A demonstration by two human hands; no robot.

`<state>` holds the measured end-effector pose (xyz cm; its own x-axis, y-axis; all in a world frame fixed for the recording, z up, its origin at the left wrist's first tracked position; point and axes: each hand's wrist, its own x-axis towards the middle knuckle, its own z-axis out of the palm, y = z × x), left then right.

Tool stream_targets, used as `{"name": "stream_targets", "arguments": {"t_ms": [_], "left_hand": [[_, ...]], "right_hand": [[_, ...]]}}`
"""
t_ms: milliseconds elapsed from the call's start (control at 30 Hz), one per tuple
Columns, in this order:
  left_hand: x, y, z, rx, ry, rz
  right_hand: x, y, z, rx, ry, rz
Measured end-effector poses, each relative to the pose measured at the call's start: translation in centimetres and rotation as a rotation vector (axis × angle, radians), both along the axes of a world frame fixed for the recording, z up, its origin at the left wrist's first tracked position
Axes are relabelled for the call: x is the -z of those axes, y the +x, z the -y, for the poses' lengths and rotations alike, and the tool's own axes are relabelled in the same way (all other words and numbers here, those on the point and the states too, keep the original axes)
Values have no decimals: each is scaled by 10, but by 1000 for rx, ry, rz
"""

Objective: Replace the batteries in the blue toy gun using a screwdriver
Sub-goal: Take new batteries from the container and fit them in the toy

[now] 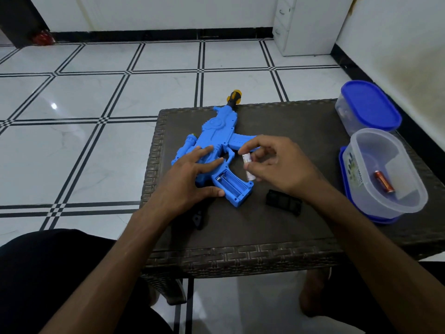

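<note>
The blue toy gun (216,136) lies flat on the dark woven table (301,145), its grip pointing toward me with the battery compartment (231,185) open. My left hand (192,177) rests on the gun's body, fingers straight, thumb against the grip. My right hand (277,162) pinches a white battery (248,167) just right of the compartment. The black battery cover (284,201) lies on the table below my right wrist. A screwdriver handle (233,98), black and yellow, pokes out beyond the gun's muzzle at the table's far edge.
An open clear plastic tub (385,174) at the right holds a red battery (384,182). A second tub with a blue lid (368,107) stands behind it. A small black part (197,220) lies near the table's front left. Tiled floor surrounds the table.
</note>
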<state>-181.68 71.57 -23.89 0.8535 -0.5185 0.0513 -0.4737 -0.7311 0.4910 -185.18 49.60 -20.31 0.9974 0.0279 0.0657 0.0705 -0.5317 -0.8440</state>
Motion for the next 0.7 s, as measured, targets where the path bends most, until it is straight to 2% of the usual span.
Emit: {"name": "stream_targets", "arguments": {"t_ms": [167, 300, 533, 700], "left_hand": [[0, 0, -1, -1, 0, 0], [0, 0, -1, 2, -6, 8], [1, 1, -1, 4, -14, 15], [1, 0, 0, 4, -11, 19]], "right_hand": [[3, -3, -9, -63, 65, -7], [4, -5, -12, -59, 147, 19], [1, -3, -16, 9, 286, -41], [-1, 0, -15, -75, 113, -40]]}}
